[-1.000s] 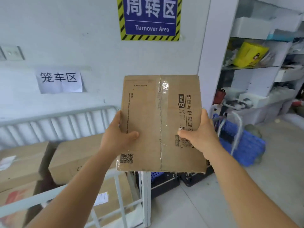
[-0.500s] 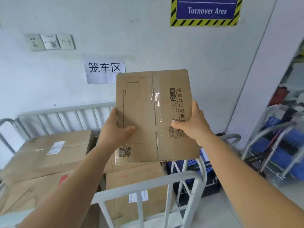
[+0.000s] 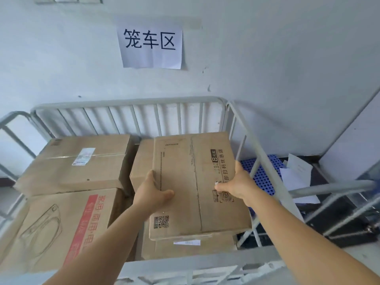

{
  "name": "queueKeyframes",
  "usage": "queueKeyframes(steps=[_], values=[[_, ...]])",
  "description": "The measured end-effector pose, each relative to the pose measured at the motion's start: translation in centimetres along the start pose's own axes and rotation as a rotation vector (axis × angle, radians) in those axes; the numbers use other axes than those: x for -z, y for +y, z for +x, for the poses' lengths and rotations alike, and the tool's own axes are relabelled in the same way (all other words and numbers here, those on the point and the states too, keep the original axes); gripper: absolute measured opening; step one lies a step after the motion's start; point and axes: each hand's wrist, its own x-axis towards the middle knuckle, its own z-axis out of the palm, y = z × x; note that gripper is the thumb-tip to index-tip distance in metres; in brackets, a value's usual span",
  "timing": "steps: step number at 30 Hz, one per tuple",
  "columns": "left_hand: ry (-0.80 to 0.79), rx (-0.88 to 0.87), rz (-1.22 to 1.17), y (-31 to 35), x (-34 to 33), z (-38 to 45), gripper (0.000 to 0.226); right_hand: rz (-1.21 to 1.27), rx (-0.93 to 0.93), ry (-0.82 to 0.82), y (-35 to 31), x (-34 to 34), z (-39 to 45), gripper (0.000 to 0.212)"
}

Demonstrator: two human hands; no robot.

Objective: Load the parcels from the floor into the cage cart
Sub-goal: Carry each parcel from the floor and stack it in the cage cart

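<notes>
Over the cage cart (image 3: 131,103), both hands have a flat cardboard parcel (image 3: 195,182) by its sides: left hand (image 3: 152,192) gripping the left edge, right hand (image 3: 236,184) gripping the right, thumbs on top. It sits just above another box (image 3: 185,247) inside the cart, can't tell if touching. Two more boxes (image 3: 78,163) are stacked on the left.

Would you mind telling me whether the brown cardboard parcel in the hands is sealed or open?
Sealed: the brown cardboard parcel has both top flaps lying flat, meeting at a taped centre seam.
</notes>
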Motion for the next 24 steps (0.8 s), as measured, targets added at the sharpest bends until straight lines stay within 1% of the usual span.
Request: queueKeyframes(steps=[3, 7, 9, 12, 17, 21, 24], values=[[-0.072, 0.109, 0.023, -1.4, -2.5, 2.6, 0.092, -0.036, -0.109, -0.087, 1.9, -1.4, 3.6, 0.122], [-0.166, 0.201, 0.059, -3.5, -6.2, 5.4, 0.083, -0.100, -0.218, -0.182, 5.1, -3.3, 7.7, 0.122], [-0.204, 0.246, 0.059, -4.7, -8.1, 6.7, 0.083, -0.109, -0.257, -0.208, 6.7, -4.2, 9.3, 0.120], [-0.247, 0.295, 0.070, -6.0, -10.8, 8.4, 0.089, -0.142, -0.305, -0.226, 8.9, -5.5, 11.2, 0.117], [-0.280, 0.363, 0.063, -8.1, -15.1, 11.4, 0.103, -0.178, -0.366, -0.214, 12.0, -7.2, 14.4, 0.118], [-0.302, 0.390, 0.078, -9.2, -18.0, 13.2, 0.105, -0.172, -0.391, -0.207, 13.8, -7.9, 16.6, 0.118], [-0.293, 0.409, 0.076, -10.1, -19.6, 14.2, 0.110, -0.156, -0.415, -0.203, 15.0, -8.4, 17.7, 0.122]])
